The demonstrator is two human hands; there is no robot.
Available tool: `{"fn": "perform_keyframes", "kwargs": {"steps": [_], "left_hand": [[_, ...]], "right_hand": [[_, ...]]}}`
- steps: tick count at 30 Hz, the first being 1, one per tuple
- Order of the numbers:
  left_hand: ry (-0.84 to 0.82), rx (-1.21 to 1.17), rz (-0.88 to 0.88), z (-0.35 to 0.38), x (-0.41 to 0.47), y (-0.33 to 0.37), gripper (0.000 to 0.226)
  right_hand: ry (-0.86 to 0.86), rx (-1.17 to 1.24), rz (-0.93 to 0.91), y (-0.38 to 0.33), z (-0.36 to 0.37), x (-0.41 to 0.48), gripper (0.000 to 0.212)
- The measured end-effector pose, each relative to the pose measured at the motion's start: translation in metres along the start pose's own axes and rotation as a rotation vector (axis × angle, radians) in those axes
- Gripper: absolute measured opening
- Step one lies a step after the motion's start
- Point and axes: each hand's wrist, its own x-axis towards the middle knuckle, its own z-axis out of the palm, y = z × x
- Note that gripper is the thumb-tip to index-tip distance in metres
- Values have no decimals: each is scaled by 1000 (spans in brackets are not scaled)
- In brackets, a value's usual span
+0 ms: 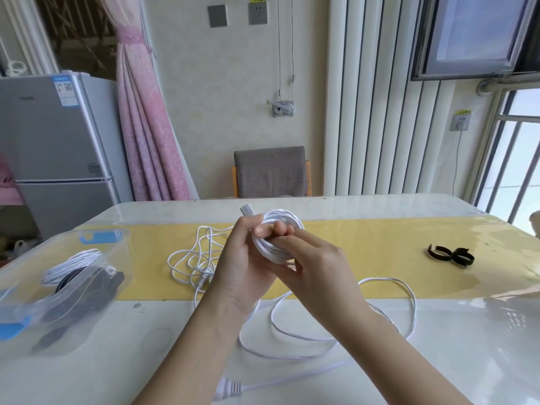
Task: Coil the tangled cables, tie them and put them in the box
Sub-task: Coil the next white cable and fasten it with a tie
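Note:
My left hand (242,258) grips a partly wound coil of white cable (280,226) above the table, its plug end sticking up past the thumb. My right hand (315,261) pinches the coil's near side. The loose rest of this cable (388,290) loops over the table to a connector (229,387) near the front edge. A second tangled white cable (193,258) lies on the yellow runner behind my left hand. A clear plastic box (117,276) at the left holds coiled white and black cables. Two black strap ties (450,254) lie at the right.
The table (467,331) has a glossy white top with a yellow runner (365,244) across it. A grey chair (271,171) stands behind the far edge. A fridge (58,159) and pink curtain are at the back left, windows at the right.

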Motion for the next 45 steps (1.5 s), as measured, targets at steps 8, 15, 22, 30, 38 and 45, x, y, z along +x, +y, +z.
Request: {"fn": "perform_keyframes", "kwargs": {"steps": [8, 15, 22, 30, 38, 45], "left_hand": [[107, -94, 142, -2, 6, -1, 23], [91, -197, 172, -17, 7, 17, 22], [-35, -323, 219, -26, 8, 23, 34], [-6, -110, 178, -24, 1, 35, 34], [60, 787, -12, -13, -7, 26, 36], [120, 1223, -221, -8, -1, -6, 51]], "right_hand": [[95, 33, 65, -6, 0, -1, 23], [-391, 288, 477, 5, -3, -3, 64], [-646, 804, 622, -8, -5, 1, 40], [-659, 974, 940, 11, -24, 11, 47], [-156, 1575, 1300, 45, -41, 19, 23], [-251, 820, 981, 24, -32, 15, 34]]}}
